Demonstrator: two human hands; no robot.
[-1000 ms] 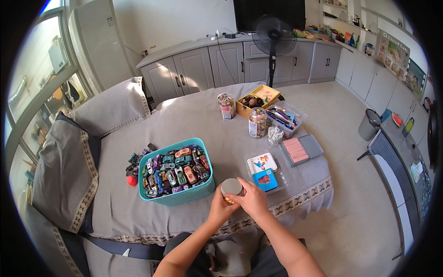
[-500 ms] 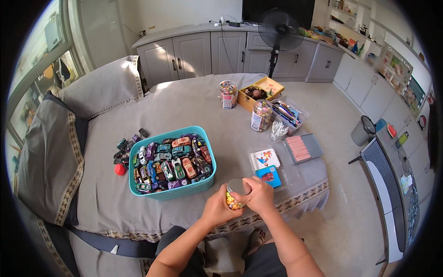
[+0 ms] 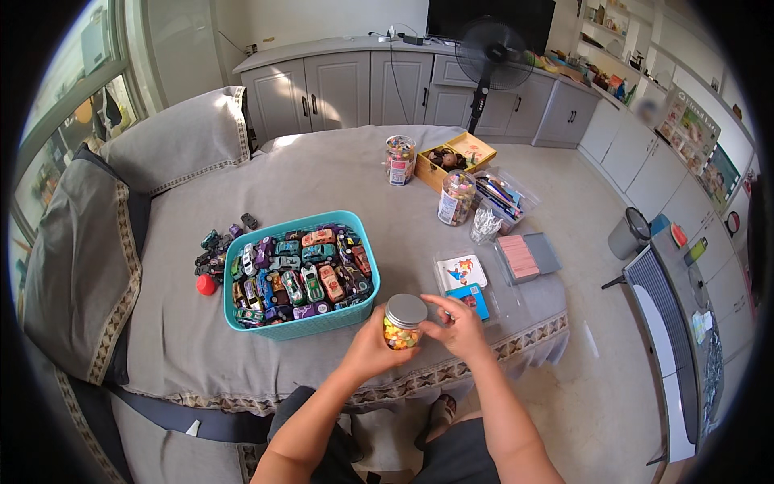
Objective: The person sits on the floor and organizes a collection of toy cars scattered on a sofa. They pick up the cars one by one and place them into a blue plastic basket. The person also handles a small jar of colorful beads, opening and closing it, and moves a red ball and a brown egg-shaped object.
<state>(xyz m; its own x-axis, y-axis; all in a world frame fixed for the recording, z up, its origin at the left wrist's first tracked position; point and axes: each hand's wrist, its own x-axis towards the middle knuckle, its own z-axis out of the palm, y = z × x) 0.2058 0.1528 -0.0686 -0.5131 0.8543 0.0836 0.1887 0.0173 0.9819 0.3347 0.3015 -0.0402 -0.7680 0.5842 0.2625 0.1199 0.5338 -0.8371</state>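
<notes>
My left hand (image 3: 372, 348) is wrapped round a clear jar (image 3: 398, 335) of small yellow, orange and white pieces. A silver lid (image 3: 406, 310) sits on the jar's top. Just right of the lid is my right hand (image 3: 459, 329), its thumb and bent fingers apart; nothing shows between them. Left of the jar stands a teal basket (image 3: 310, 326) full of toy cars (image 3: 313, 288). A blue card (image 3: 474, 302) and a white picture card (image 3: 462, 273) lie beyond my right hand.
Farther back are two tubs of coloured pieces (image 3: 457, 198), a yellow wooden box (image 3: 430, 171), a bin of pens (image 3: 501, 197) and a case of pink cards (image 3: 518, 256). A red cap (image 3: 205, 285) and loose toy cars (image 3: 211, 256) lie left of the basket. A fan (image 3: 481, 98) stands behind.
My right hand has come off the lid and moved slightly right, its fingers spreading. The jar now stands more upright in my left hand, with more of its side showing.
</notes>
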